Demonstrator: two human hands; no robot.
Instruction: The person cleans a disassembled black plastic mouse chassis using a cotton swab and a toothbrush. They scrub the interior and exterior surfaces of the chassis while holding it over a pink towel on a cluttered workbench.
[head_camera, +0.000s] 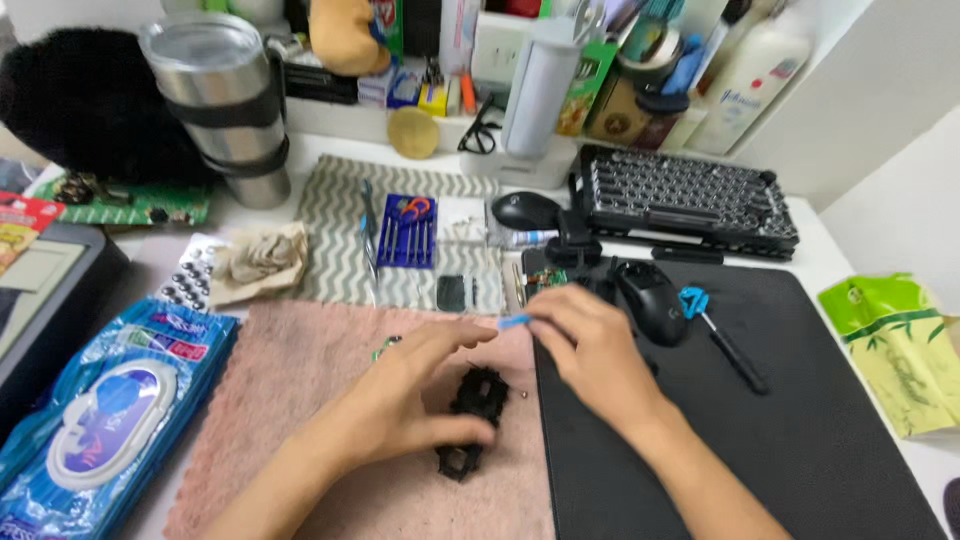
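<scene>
Where hands (500, 370) meet, blue wipes packet (100, 420) left

black part (472, 410): we see a dark, openwork plastic frame lying flat on the pink towel (300, 400), long axis running toward us, partly covered by our left hand (410, 400).
blue tool (514, 321): small, light blue tip pinched in our right hand (590, 350), just above the part.
</scene>
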